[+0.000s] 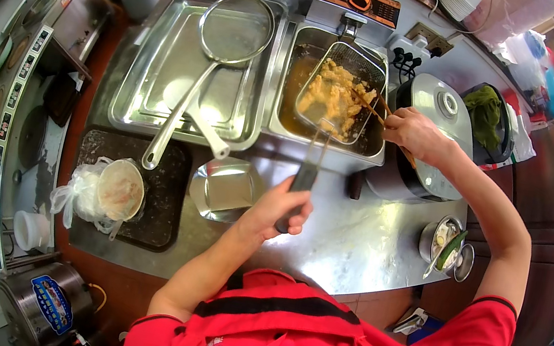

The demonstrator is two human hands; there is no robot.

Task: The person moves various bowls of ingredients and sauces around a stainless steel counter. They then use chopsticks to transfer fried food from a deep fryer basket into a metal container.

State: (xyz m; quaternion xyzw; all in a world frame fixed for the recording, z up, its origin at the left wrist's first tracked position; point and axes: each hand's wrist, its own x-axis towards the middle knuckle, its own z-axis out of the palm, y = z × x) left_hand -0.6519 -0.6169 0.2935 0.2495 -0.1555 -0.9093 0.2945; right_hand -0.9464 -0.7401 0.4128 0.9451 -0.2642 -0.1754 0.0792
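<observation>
My left hand is closed around the black handle of a wire fry basket. The basket sits in the oil of a countertop electric deep fryer, with golden battered pieces in it. In my right hand is a pair of wooden chopsticks, their tips among the pieces at the basket's right side. A stainless steel tray stands left of the fryer, and a round mesh skimmer lies across it. A second pale handle reaches over the tray's front edge.
A rice cooker is close by my right forearm. A square metal dish lies before the fryer. On a dark tray stand a tub and a plastic bag. At right is a small metal pot holding a green vegetable.
</observation>
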